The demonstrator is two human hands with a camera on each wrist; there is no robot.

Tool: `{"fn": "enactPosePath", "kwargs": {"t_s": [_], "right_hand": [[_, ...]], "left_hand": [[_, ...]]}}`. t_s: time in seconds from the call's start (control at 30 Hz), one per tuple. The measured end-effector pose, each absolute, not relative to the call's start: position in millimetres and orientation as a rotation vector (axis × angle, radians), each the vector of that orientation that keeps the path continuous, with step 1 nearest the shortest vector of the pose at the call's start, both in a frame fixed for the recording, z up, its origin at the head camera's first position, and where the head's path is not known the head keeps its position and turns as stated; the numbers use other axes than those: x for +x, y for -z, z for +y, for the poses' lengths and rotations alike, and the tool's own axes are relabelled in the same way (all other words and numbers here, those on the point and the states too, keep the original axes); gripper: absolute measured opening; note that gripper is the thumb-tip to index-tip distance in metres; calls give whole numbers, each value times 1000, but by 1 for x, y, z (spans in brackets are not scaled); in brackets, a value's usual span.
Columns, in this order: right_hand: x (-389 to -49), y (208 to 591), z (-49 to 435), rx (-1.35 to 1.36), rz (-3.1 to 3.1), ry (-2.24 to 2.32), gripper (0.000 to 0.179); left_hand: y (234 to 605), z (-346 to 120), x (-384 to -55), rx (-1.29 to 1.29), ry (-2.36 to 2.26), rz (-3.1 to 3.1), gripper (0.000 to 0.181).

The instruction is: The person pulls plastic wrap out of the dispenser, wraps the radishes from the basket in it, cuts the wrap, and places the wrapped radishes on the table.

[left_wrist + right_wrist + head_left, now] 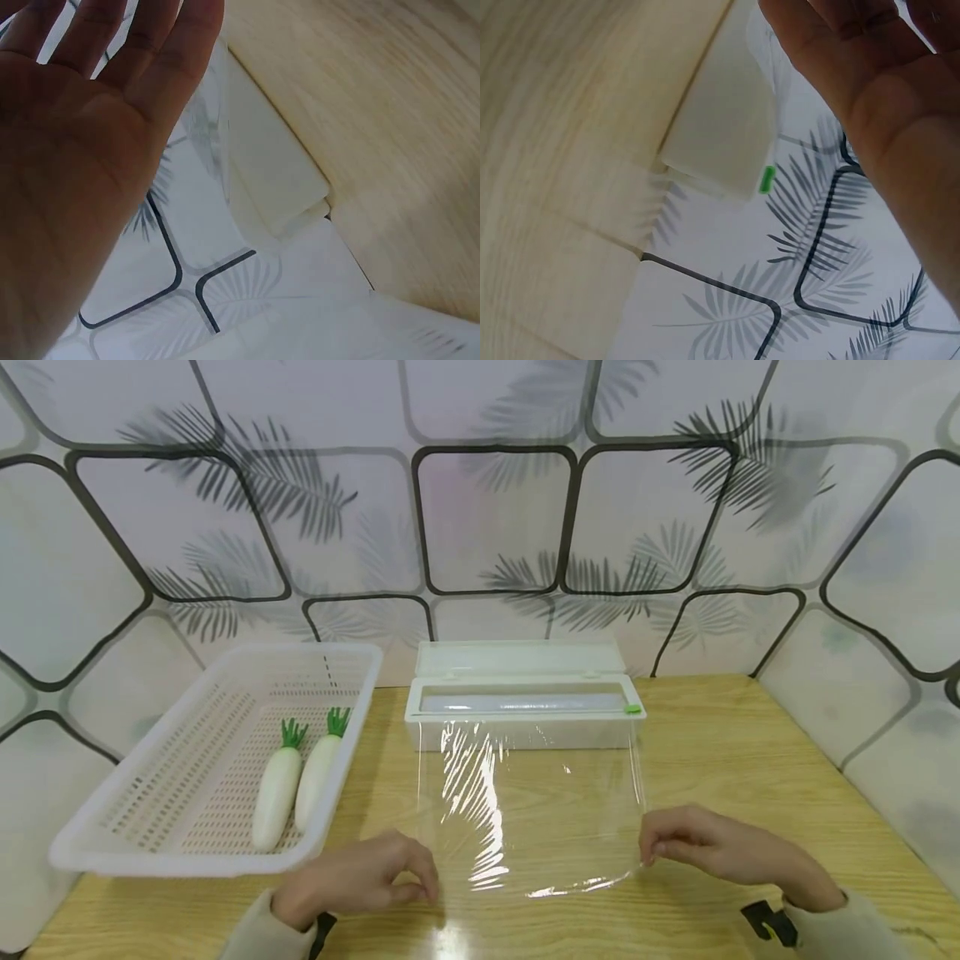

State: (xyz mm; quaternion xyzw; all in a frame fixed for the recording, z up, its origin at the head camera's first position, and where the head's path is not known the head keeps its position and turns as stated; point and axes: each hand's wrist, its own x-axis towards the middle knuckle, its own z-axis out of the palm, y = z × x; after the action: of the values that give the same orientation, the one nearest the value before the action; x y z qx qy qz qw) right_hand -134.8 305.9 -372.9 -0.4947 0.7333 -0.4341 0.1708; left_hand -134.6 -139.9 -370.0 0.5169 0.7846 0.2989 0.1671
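Observation:
A sheet of clear cling film (pixel 555 818) stretches from a white cling film dispenser (pixel 525 735) toward the front of the table. My left hand (pixel 367 872) pinches the sheet's front left corner between thumb and fingers. At the front right corner, my right hand (pixel 720 843) pinches the film the same way. The film hangs spread between both hands and the dispenser, glossy and creased on its left half. The dispenser's lid (pixel 521 658) stands raised, and the roll (pixel 525 702) shows inside. A green slider (pixel 632 709) sits at the right end of its front edge.
To the left stands a white plastic basket (pixel 123 860) holding two white radishes (pixel 276 797) with green tops. Its right side is close to my left hand. The wooden table (pixel 750 760) meets a patterned wall covering (pixel 495 527) behind the dispenser and on both sides.

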Motion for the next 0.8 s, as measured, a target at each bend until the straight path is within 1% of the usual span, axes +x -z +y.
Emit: {"fn": "enactPosePath", "kwargs": {"t_s": [0.13, 0.37, 0.67, 0.8], "right_hand": [[-135, 382, 304, -1387, 2147, 1177, 31], [-133, 393, 299, -1373, 2200, 1154, 27], [-129, 401, 295, -1437, 2385, 1033, 23], [-124, 403, 297, -1427, 2460, 944, 18]], "left_hand": [[374, -137, -134, 1428, -822, 2235, 19], [384, -134, -136, 1546, -729, 2270, 17], [386, -134, -135, 1466, -699, 2321, 18], [388, -131, -133, 1522, -684, 2337, 15]]}}
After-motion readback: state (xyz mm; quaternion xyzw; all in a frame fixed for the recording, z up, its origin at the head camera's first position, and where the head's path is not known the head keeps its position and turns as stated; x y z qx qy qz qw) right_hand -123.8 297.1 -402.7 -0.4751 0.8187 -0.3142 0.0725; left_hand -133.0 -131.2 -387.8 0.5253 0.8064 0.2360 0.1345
